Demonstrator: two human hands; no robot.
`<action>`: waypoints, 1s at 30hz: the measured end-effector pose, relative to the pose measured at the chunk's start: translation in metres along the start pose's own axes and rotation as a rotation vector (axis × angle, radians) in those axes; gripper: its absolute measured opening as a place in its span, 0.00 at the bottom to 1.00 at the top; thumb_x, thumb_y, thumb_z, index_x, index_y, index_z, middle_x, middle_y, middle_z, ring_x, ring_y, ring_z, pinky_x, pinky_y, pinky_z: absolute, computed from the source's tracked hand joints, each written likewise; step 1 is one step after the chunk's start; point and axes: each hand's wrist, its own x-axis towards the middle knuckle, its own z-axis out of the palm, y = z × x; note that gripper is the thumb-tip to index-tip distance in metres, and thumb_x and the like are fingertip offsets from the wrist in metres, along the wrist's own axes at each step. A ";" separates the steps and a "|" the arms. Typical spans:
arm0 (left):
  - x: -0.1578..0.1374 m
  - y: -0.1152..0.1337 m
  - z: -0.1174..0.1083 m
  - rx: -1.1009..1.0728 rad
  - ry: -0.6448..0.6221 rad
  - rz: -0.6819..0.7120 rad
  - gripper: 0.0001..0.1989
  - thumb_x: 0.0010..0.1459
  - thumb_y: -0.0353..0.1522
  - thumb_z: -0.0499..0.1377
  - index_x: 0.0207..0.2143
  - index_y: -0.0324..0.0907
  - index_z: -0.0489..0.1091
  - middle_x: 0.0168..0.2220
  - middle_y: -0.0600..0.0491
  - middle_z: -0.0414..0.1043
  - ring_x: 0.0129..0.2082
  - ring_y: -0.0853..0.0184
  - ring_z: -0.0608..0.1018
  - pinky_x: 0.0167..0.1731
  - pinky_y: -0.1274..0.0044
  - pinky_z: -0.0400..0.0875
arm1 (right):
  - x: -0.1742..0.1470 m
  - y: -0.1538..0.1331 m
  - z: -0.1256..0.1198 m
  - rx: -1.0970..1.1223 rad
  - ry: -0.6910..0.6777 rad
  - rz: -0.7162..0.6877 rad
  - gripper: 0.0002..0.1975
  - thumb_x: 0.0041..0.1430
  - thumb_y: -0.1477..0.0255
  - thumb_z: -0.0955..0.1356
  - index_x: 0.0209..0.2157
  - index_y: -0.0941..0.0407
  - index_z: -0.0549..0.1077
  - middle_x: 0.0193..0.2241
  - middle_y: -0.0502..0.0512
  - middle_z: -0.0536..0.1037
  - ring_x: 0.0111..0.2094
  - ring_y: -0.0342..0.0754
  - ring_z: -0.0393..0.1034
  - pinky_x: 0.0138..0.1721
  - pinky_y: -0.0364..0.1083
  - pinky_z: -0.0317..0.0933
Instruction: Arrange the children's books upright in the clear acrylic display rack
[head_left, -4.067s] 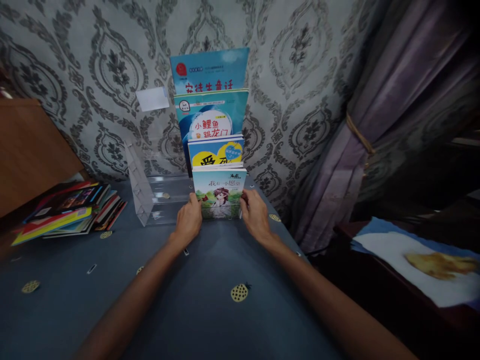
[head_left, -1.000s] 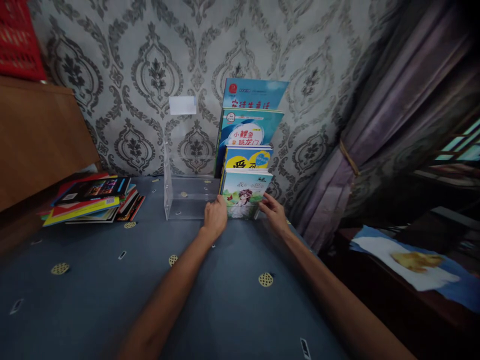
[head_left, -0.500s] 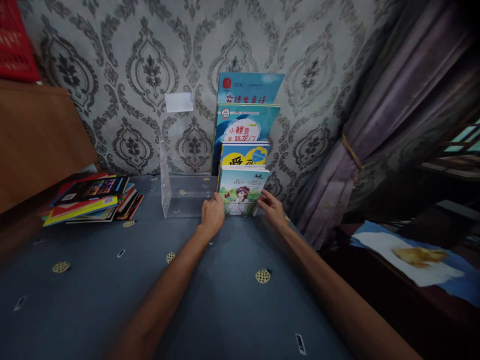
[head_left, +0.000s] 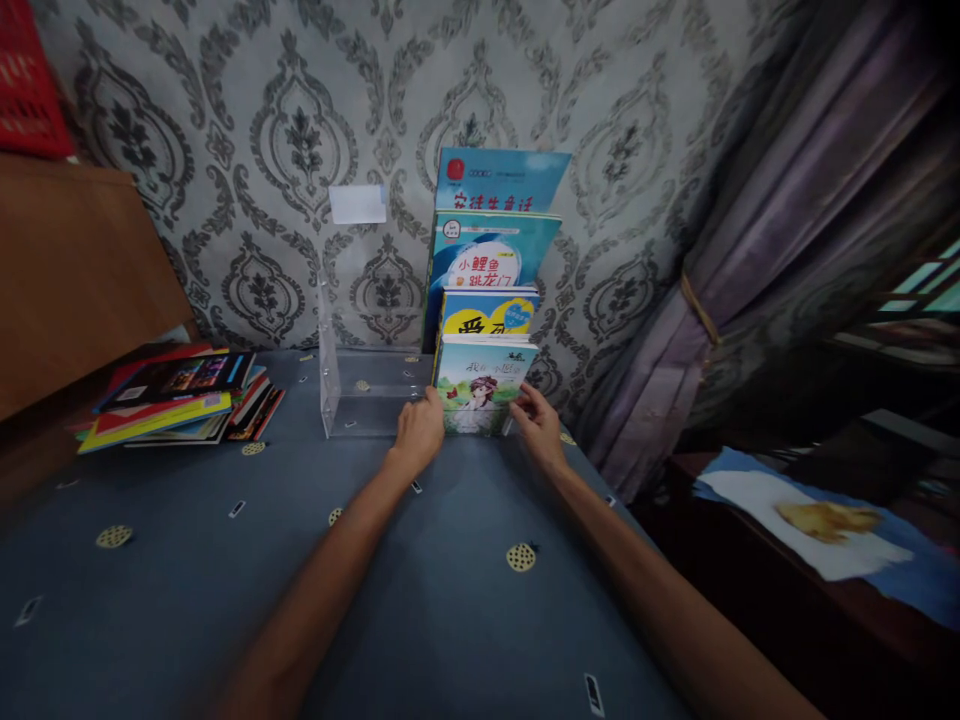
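A pale green book (head_left: 482, 388) with a drawn dark-haired figure on its cover stands at the front of a stepped row of books in a clear acrylic stand (head_left: 330, 395). My left hand (head_left: 420, 428) is closed at that book's lower left edge, its fingertips partly hidden. At the lower right edge, my right hand (head_left: 538, 424) has its fingers apart, the tips beside or lightly touching the book. Behind rise a yellow and blue book (head_left: 487, 313), a teal book (head_left: 525, 245) and a taller blue book (head_left: 517, 178), all leaning back.
Several books lie in an untidy stack (head_left: 172, 395) on the left of the blue patterned tablecloth (head_left: 435, 600). A brown wooden box (head_left: 75, 270) with a red basket (head_left: 26, 85) is beyond. At right hang a tied curtain (head_left: 675, 340) and a cloth (head_left: 810, 520) on a dark surface.
My right hand's fingers have loosened slightly at the front book's right edge. My left hand stays at its left edge. The whole view has shifted a little.
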 end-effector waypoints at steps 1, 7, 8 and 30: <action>0.001 -0.001 -0.001 -0.009 -0.009 -0.005 0.22 0.63 0.20 0.46 0.59 0.29 0.58 0.43 0.34 0.79 0.46 0.57 0.82 0.47 0.71 0.72 | -0.001 -0.001 0.001 0.004 0.008 0.000 0.27 0.52 0.59 0.70 0.52 0.55 0.74 0.32 0.53 0.76 0.33 0.51 0.69 0.40 0.51 0.66; 0.006 -0.005 -0.006 -0.057 -0.068 -0.030 0.17 0.70 0.30 0.43 0.57 0.33 0.59 0.42 0.36 0.79 0.45 0.54 0.82 0.41 0.70 0.74 | -0.004 -0.005 0.003 0.043 0.044 0.038 0.24 0.53 0.58 0.69 0.49 0.57 0.76 0.32 0.55 0.79 0.32 0.51 0.71 0.38 0.51 0.66; 0.006 -0.005 -0.006 -0.059 -0.074 -0.029 0.17 0.70 0.30 0.42 0.57 0.33 0.59 0.42 0.37 0.79 0.45 0.54 0.82 0.41 0.71 0.74 | -0.004 -0.004 0.003 0.045 0.061 0.046 0.24 0.52 0.58 0.69 0.48 0.57 0.77 0.33 0.56 0.80 0.33 0.51 0.71 0.38 0.51 0.67; 0.001 0.002 0.006 0.057 -0.005 -0.024 0.20 0.65 0.22 0.45 0.59 0.29 0.58 0.42 0.37 0.79 0.44 0.55 0.81 0.44 0.69 0.73 | -0.003 -0.002 0.004 0.061 0.068 0.079 0.24 0.53 0.59 0.69 0.48 0.57 0.80 0.43 0.61 0.82 0.40 0.55 0.74 0.44 0.54 0.68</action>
